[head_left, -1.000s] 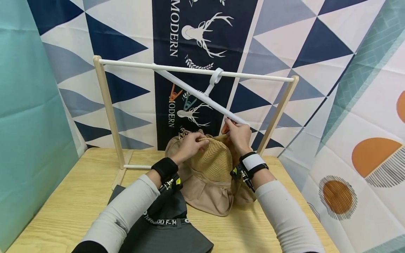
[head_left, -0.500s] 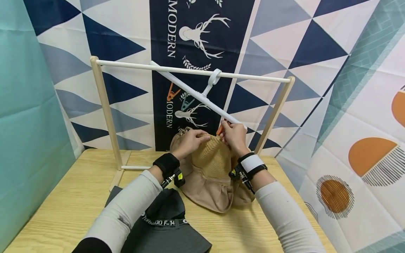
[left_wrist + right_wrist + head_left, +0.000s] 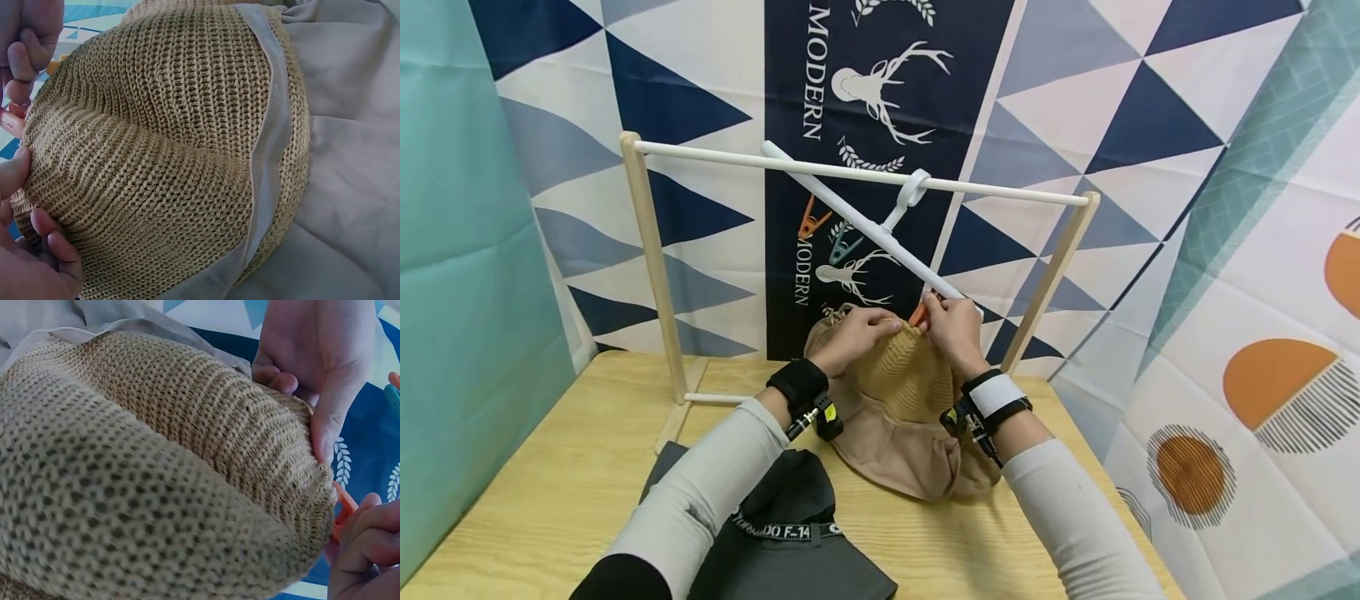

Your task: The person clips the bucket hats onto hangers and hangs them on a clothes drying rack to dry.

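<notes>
A sun hat with a tan knitted crown (image 3: 902,375) and a beige cloth brim (image 3: 880,446) hangs below the tilted white hanger (image 3: 880,233). With thumb and fingers my left hand (image 3: 853,340) pinches the top of the crown. My right hand (image 3: 957,329) grips an orange clip (image 3: 917,314) under the hanger's low end. In the right wrist view the tip of this clip (image 3: 342,512) meets the knit edge, close to the left thumb. The left wrist view shows the wide knitted crown (image 3: 162,125) with both hands along its left edge.
The hanger hooks over the white rail (image 3: 722,156) of a wooden-legged rack (image 3: 655,258). Another orange clip (image 3: 812,221) and a teal clip (image 3: 844,243) dangle from it. A dark grey hat (image 3: 790,550) lies at the front of the wooden table (image 3: 550,467).
My left hand has brought the crown's top rightward, up to the orange clip, and the two hands are closer together. The hanger's right end has dipped slightly.
</notes>
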A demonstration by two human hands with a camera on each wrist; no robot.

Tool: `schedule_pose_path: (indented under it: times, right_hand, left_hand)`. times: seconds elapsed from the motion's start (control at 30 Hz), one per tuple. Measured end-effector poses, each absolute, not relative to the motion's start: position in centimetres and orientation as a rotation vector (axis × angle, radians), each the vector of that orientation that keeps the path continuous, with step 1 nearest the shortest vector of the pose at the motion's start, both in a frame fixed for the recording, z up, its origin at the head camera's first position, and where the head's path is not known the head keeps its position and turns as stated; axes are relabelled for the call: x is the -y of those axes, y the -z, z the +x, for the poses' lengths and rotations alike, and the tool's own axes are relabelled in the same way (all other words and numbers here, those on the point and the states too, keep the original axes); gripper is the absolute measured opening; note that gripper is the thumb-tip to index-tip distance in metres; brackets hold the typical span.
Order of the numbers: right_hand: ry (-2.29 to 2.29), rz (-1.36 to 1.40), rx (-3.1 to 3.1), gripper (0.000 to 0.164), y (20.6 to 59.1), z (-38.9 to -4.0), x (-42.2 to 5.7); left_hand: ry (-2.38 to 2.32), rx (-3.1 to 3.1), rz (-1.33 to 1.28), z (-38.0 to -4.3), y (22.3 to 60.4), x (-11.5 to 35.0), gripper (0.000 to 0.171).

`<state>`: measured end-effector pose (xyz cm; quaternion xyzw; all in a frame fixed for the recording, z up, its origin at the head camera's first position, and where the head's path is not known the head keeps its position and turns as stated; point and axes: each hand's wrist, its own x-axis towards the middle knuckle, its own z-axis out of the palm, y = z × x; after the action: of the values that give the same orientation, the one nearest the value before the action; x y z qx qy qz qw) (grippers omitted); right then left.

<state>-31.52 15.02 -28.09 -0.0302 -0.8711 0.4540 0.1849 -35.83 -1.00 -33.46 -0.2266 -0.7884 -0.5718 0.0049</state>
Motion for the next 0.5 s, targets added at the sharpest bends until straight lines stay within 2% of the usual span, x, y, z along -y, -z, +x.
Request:
schedule_pose_path:
  times: [0.27, 0.5]
  right_hand:
    - [-1.361, -0.061, 2.436, 0.046, 28.27, -31.45, -14.86]
    - [-1.337, -0.064, 2.441, 0.047, 28.39, -31.34, -14.65]
  left_hand:
    - [1.926, 2.507, -0.502, -36.16, 32.88, 0.73, 0.028]
    - [2.035, 2.508, -0.426, -36.43, 32.55, 0.74, 0.03]
